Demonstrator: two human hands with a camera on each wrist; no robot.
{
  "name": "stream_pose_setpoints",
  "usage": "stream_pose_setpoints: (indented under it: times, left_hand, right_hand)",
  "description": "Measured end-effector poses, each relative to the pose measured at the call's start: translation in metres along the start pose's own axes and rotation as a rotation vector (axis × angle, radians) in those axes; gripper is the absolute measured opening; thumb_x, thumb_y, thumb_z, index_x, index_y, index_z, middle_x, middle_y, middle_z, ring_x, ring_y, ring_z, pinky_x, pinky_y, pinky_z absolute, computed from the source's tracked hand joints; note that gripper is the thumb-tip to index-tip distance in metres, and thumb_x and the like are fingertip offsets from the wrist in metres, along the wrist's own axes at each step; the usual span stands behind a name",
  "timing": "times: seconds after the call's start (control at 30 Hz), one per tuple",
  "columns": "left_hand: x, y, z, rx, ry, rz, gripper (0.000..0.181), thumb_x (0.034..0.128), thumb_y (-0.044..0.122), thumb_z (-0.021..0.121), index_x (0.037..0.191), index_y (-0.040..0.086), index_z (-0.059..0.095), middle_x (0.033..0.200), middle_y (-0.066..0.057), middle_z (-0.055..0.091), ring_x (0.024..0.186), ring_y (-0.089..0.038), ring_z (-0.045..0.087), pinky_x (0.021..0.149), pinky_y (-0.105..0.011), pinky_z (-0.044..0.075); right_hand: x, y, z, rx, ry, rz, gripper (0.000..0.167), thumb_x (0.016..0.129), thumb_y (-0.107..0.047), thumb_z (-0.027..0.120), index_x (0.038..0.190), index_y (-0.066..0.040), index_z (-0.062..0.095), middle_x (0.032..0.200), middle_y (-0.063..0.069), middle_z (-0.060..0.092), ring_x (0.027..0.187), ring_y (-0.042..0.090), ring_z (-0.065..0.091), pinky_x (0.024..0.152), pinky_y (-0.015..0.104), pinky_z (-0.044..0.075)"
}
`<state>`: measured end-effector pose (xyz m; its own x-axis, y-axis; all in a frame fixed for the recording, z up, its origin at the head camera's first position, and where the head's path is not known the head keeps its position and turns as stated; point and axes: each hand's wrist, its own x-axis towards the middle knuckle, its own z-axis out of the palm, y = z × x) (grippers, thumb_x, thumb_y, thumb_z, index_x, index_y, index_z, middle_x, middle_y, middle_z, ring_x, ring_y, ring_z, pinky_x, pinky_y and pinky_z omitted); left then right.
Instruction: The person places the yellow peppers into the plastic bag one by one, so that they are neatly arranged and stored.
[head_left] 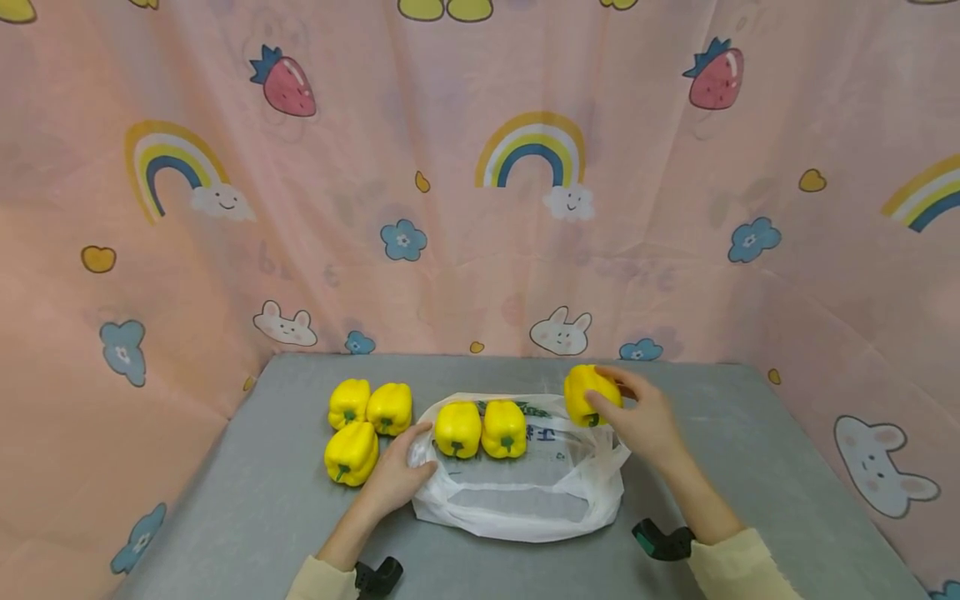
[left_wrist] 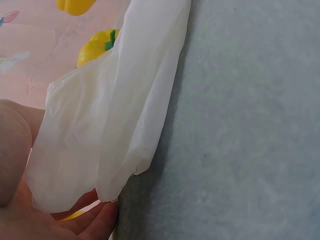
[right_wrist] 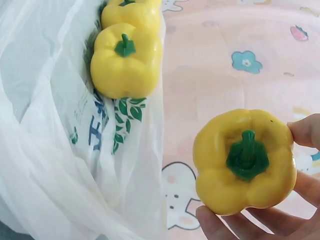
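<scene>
A white plastic bag (head_left: 517, 525) lies spread on the grey table, its mouth toward the person. Two yellow bell peppers (head_left: 457, 429) (right_wrist: 125, 61) sit side by side in its left back part. The left hand (head_left: 397, 475) (left_wrist: 50, 215) holds the bag's left edge (left_wrist: 100, 135), thumb on one side and fingers on the other. Over the bag's back right corner, the right hand (head_left: 645, 417) (right_wrist: 285, 215) grips another yellow pepper (head_left: 588, 395) (right_wrist: 245, 162) between thumb and fingertips, its green stem facing the person.
Left of the bag, three yellow peppers (head_left: 352, 454) stand close together on the grey table (head_left: 712, 467). A pink patterned cloth (head_left: 450, 283) hangs behind the table and along both sides. Dark devices (head_left: 663, 540) are worn at both wrists, beside cream sleeves.
</scene>
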<state>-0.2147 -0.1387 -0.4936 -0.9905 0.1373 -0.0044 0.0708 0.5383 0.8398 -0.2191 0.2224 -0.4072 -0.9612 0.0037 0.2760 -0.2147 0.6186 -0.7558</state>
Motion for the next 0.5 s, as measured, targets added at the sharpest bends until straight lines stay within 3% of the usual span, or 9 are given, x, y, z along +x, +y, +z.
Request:
stream_pose_setpoints:
  times: [0.5]
  left_hand:
    - [-0.001, 0.000, -0.001, 0.003, -0.007, 0.014, 0.057, 0.0932, 0.015, 0.071, 0.147, 0.011, 0.052, 0.153, -0.020, 0.044, 0.143, -0.042, 0.037, 0.111, -0.067, 0.031]
  right_hand:
    - [0.003, 0.003, 0.034, 0.019, -0.081, 0.043, 0.054, 0.098, -0.034, 0.068, 0.142, -0.005, 0.057, 0.141, 0.021, 0.055, 0.122, 0.039, 0.053, 0.096, 0.053, 0.053]
